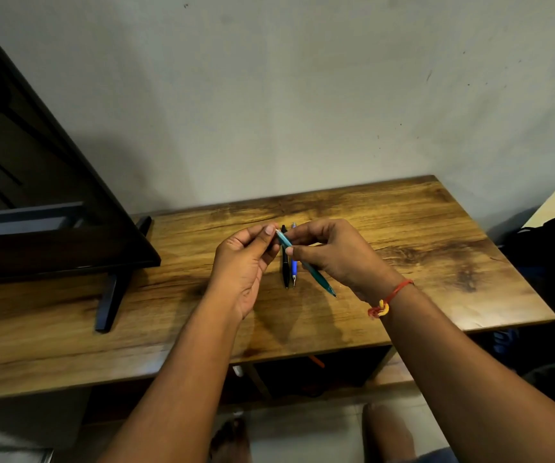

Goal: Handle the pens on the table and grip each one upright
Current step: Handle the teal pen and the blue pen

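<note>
Both hands raised together, left hand point(246, 259) and right hand point(332, 252) pinching.

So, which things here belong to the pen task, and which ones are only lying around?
Part of the job:
- teal pen, held tilted in the grip of both the left hand and the right hand
- black pen, lying on the wooden table
- blue pen, lying beside the black pen

Just lying about:
- dark screen on its stand, at the left
- dark bag, at the right

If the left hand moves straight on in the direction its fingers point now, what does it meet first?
Probably the right hand. The left hand points right along the teal pen that both hold. The black pen and blue pen seem lower, though depth is unclear.
</note>
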